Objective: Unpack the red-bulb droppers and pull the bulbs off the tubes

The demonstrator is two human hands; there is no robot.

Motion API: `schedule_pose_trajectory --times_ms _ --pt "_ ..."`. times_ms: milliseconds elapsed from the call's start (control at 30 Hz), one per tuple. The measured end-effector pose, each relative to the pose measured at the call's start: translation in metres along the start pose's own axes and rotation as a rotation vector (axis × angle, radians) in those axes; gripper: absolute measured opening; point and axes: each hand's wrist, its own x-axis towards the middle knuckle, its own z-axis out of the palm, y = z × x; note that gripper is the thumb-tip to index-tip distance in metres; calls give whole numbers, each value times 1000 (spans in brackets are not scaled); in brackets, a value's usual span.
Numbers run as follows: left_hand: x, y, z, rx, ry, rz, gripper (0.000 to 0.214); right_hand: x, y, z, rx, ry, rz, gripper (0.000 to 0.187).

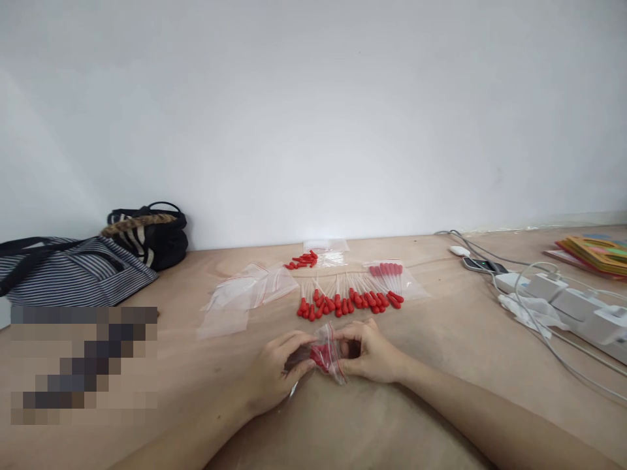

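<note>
Between my hands is a small clear zip-lock bag with a red seal line and red rubber bulbs inside. My left hand grips its left side with thumb and fingers. On the opposite side, near the seal line, my right hand pinches the plastic. Just beyond lies a row of glass droppers with red bulbs facing me and clear tubes pointing away. Another bag, at the row's right end, contains several red-bulbed droppers. The fingers partly hide what the held bag contains.
Flat clear bags lie left of the droppers. Loose red bulbs and clear tubes are near the wall. At left are a striped bag and a black bag; at right, a power strip with cables.
</note>
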Motion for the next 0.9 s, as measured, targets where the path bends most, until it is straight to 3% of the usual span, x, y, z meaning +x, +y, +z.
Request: schedule_pose_trajectory --times_ms 167,400,567,900 --pt "-1 0 1 10 4 -12 26 2 -10 -1 -32 -76 22 26" --pt "-2 0 1 -15 -45 28 29 3 -2 -6 84 -107 127 21" --pt "-2 0 1 -16 -41 31 26 2 -4 -5 10 -122 2 26" --pt "0 4 -4 -38 -60 63 22 -3 -7 2 -360 71 -194 23"
